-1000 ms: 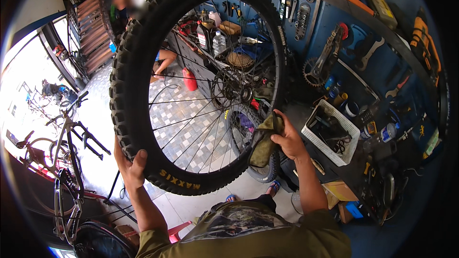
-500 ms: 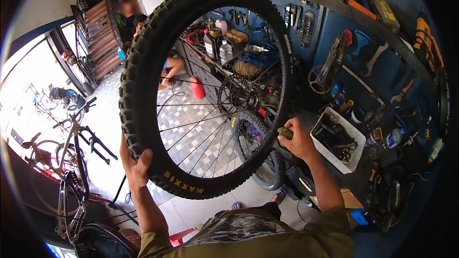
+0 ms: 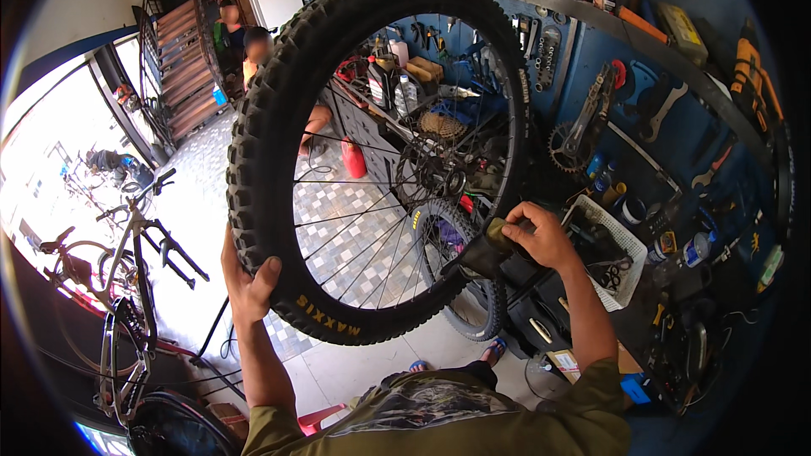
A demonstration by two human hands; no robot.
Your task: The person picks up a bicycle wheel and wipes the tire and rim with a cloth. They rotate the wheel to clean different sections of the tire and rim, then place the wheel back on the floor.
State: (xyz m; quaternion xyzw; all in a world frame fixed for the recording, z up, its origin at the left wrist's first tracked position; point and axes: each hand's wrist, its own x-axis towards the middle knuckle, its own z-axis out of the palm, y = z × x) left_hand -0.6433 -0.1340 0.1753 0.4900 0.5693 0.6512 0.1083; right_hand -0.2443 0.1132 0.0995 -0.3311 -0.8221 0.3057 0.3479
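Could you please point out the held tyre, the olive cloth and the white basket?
Held tyre [image 3: 272, 152], head view: sidewall, picture-left side.
Olive cloth [image 3: 496, 236], head view: its lighter upper part.
White basket [image 3: 631, 264], head view: right-hand wall.

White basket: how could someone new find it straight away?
Start at the big handheld bicycle wheel, then look right to the dark workbench. Just right of the person's right hand is the basket; unlike the round containers beyond it, it's white, rectangular and open-topped.

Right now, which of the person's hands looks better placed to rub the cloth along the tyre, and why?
Probably the right hand: it holds the cloth at the lower right of the tyre. The left hand is occupied gripping the tyre's lower left.
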